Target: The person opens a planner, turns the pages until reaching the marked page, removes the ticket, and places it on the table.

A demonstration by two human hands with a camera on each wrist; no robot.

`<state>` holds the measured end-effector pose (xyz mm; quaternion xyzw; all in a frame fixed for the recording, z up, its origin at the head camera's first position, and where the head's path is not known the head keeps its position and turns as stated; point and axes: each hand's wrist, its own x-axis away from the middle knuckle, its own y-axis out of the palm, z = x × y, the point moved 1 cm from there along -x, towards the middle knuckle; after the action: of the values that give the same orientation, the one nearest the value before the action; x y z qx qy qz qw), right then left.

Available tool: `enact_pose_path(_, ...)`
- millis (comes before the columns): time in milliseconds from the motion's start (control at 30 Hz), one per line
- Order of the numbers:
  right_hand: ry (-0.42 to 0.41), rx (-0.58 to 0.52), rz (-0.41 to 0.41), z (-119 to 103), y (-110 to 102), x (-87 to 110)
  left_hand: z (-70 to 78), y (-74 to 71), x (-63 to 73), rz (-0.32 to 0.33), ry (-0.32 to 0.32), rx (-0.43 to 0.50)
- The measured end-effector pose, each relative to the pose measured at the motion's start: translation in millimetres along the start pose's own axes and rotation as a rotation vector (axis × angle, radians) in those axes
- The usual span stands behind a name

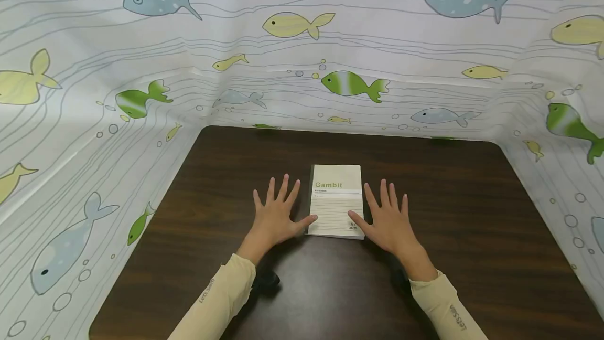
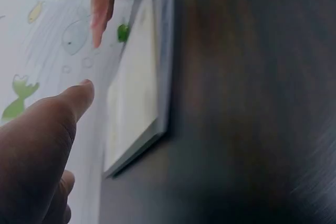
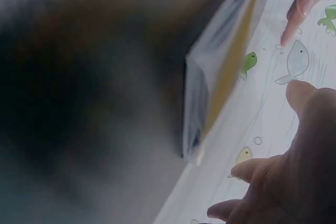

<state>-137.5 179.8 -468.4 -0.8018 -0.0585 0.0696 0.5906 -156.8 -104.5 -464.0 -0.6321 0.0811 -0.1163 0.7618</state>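
Observation:
A cream notebook (image 1: 336,209) with a dark spine and the word "Gambit" on its cover lies flat on the dark wooden table (image 1: 434,188). My left hand (image 1: 277,216) is spread at its left side, and the thumb overlaps the cover's lower left edge in the head view. On the other side my right hand (image 1: 389,222) is spread too, its thumb over the lower right corner. Both wrist views show a gap between the thumb and the notebook (image 2: 134,87), with the hands raised above it. Page edges of the notebook (image 3: 210,82) face the right wrist camera. Neither hand holds anything.
A white sheet (image 1: 368,51) printed with fish hangs behind the table and along both its sides. Dark wrist gear (image 1: 267,281) shows under the left forearm, and the cream sleeves (image 1: 214,298) reach to the wrists.

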Motion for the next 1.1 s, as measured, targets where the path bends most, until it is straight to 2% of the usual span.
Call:
enact_pose_path(333, 0.057, -0.074, -0.095, 4.1, 20.4, 11.8, 19.9, 32.1, 9.3, -0.044, 0.063, 0.042)
enact_pose_path(500, 0.07, -0.123, -0.157, 2.4, 24.2, 15.1, 26.6, 43.7, 10.3, -0.034, 0.115, 0.077)
enact_pose_path(633, 0.064, -0.116, -0.192, 1.3, 23.8, 16.4, 28.9, 50.7, 8.9, -0.01, 0.136, 0.093)
enact_pose_path(767, 0.054, -0.089, -0.217, 1.8, 22.9, 17.5, 28.7, 53.3, 7.9, 0.009, 0.129, 0.123)
enact_pose_path(867, 0.039, -0.088, -0.228, 3.5, 22.9, 17.3, 27.9, 50.0, 7.3, 0.036, 0.113, 0.17)
enact_pose_path(1100, 0.016, -0.105, -0.206, 5.3, 22.9, 16.7, 23.9, 47.1, 4.9, 0.053, 0.092, 0.197)
